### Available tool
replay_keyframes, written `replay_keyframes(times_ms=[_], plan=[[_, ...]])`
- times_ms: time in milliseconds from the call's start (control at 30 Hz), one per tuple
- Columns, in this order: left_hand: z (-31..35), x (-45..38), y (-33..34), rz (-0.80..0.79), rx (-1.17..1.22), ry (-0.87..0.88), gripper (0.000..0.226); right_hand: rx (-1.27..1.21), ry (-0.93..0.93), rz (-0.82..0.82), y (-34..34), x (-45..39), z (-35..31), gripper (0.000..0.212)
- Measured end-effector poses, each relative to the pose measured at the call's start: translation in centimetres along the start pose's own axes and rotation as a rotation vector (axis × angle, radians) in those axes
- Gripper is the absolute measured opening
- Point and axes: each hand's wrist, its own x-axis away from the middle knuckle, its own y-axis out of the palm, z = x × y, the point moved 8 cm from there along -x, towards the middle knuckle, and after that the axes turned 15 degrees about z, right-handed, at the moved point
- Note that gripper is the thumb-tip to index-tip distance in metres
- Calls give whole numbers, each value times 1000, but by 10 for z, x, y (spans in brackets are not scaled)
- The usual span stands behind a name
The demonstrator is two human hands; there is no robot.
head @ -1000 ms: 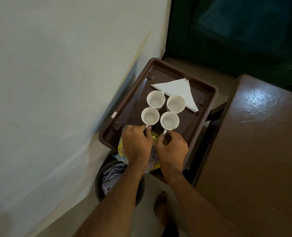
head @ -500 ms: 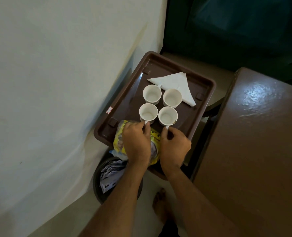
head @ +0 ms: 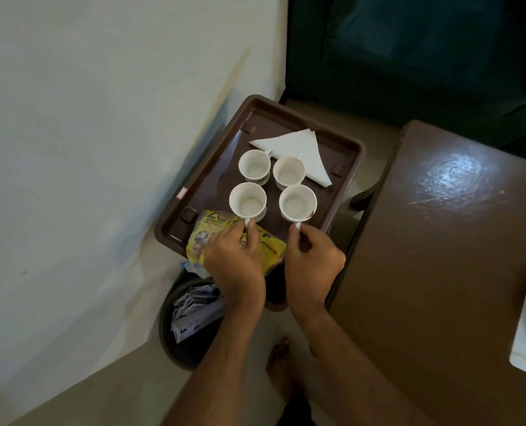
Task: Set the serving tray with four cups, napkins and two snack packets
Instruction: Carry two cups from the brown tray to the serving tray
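Note:
A brown serving tray (head: 212, 167) holds four empty white cups in a two-by-two group. My left hand (head: 235, 259) pinches the handle of the near left cup (head: 247, 200). My right hand (head: 312, 259) pinches the handle of the near right cup (head: 297, 202). The far left cup (head: 254, 165) and far right cup (head: 288, 173) stand just behind them. A folded white napkin (head: 298, 146) lies at the tray's far end, partly under the far cups. A yellow snack packet (head: 212, 229) lies at the near end, largely covered by my left hand.
A pale wall (head: 101, 149) runs close along the tray's left side. A dark round bin (head: 191, 321) with crumpled paper stands on the floor below the tray. A glossy brown table (head: 446, 241) is at the right. My bare foot (head: 281, 364) is on the floor.
Both hands have slid back toward me along the cup handles, and the two near cups now stand a little further apart. More of the yellow packet shows. The camera view shifted slightly.

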Motion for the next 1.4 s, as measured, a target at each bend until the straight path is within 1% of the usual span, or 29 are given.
replay_keyframes(times_ms=[133,233,367,500,567,800,867,1067,1233,1400], plan=[[20,20,-9,4,29,14,28,-65,-15,5,-24,-8,-1,18],[37,38,-13,15,16,30,30,-68,-29,25,-46,-17,4,18],[63,71,-14,38,40,37,28,-53,-9,22,-80,-33,26,20],[96,116,-9,6,71,38,34,-13,7,16,-120,-52,57,28],[114,140,-4,-19,80,45,36,-6,19,37,-144,-63,73,27],[173,236,14,-107,112,89,14,43,63,146,-230,-101,139,18],[179,253,19,-126,106,90,12,56,72,169,-245,-106,151,15],[222,326,41,-187,138,168,9,88,83,260,-314,-134,195,7],[252,378,55,-210,172,223,9,103,109,296,-362,-156,230,8],[280,432,71,-271,214,249,9,116,133,340,-409,-174,263,9]])
